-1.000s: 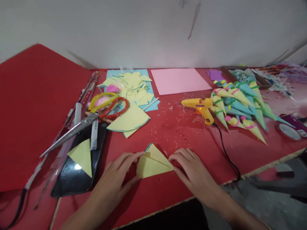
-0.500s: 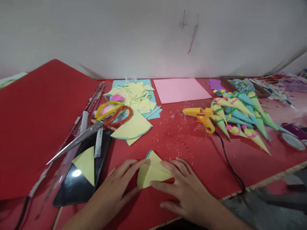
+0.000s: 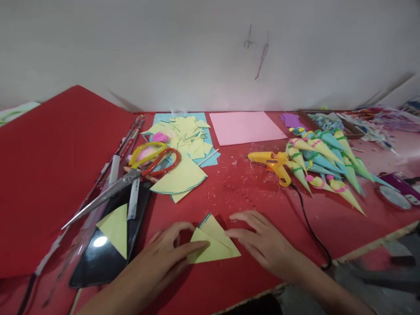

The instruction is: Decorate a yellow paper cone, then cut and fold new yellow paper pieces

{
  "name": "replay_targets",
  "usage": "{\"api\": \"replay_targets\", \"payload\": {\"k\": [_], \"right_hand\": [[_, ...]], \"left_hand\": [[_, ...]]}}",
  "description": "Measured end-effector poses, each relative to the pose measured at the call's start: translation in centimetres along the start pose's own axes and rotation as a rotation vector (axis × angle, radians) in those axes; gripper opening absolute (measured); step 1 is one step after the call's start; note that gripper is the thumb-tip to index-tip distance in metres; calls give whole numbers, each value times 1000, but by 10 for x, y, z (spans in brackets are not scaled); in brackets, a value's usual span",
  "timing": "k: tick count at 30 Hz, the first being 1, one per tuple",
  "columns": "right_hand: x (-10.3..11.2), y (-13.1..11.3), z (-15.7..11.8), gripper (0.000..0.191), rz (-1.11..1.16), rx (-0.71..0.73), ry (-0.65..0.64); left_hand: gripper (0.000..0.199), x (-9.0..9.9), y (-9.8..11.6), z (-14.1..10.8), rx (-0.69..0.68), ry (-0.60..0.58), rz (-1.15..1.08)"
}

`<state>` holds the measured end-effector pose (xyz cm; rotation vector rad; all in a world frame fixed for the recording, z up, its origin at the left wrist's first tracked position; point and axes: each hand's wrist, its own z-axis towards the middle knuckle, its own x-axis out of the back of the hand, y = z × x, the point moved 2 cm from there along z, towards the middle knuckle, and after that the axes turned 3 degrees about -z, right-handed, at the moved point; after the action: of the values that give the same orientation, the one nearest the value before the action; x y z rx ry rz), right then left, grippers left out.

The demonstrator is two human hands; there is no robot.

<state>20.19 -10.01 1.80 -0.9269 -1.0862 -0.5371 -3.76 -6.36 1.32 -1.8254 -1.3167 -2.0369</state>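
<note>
On the red table in front of me lies a folded yellow paper piece (image 3: 215, 245) with a dark teal line along one edge. My left hand (image 3: 170, 251) rests on its left side, fingers apart, the index finger stretched over the paper. At the right edge of the paper is my right hand (image 3: 259, 238), fingers spread, a fingertip at or just above the paper; I cannot tell which. Farther off, larger yellow fan-shaped sheets (image 3: 180, 177) lie stacked, edged in teal. Scissors (image 3: 131, 175) with yellow and red handles lie to their left.
A yellow glue gun (image 3: 272, 164) lies to the right, its black cord (image 3: 306, 218) running to the table edge. Beside it are piled paper cones (image 3: 324, 153). A black phone or tablet (image 3: 95, 267) carries a yellow triangle (image 3: 116, 229). Pink paper (image 3: 247, 128) lies by the wall.
My right hand has drawn back to the right, uncovering more of the folded paper. My left hand stays on the paper's left side. The view has shifted slightly.
</note>
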Motion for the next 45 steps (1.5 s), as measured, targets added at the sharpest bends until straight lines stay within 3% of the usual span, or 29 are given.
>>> {"api": "replay_targets", "payload": {"k": [4, 11, 15, 17, 19, 21, 23, 24, 27, 33, 40, 45], "right_hand": [[-2, -6, 21, 38, -169, 233, 10], [-2, -3, 42, 18, -326, 392, 107], [0, -7, 37, 20, -439, 487, 247], [0, -13, 32, 23, -492, 543, 271], [-3, -19, 28, 26, -510, 576, 257], [-8, -21, 25, 26, -480, 575, 230], [-13, -19, 23, 25, -392, 530, 189], [-15, -16, 23, 23, -329, 488, 155], [-16, -6, 21, 19, -133, 368, 62], [-15, -3, 14, 21, -59, 317, 93], [-18, -6, 12, 13, 47, 233, 75], [-15, -12, 9, 17, 30, 163, 64]], "left_hand": [[58, -3, -5, 0, -29, 29, 9], [55, 0, 3, 0, -111, 206, 109], [31, 3, 22, 6, -147, 349, 191], [16, 2, 29, 12, -151, 340, 195], [29, -2, 33, 19, -131, 270, 162], [31, -6, 33, 24, -116, 209, 159], [10, -9, 31, 25, -138, 205, 231], [9, -9, 30, 24, -165, 209, 279], [31, -7, 28, 18, -246, 217, 366], [34, -4, 34, 7, -276, 211, 442], [27, -14, 33, 7, -199, 200, 431], [31, -11, 32, 8, -202, 225, 404]]}}
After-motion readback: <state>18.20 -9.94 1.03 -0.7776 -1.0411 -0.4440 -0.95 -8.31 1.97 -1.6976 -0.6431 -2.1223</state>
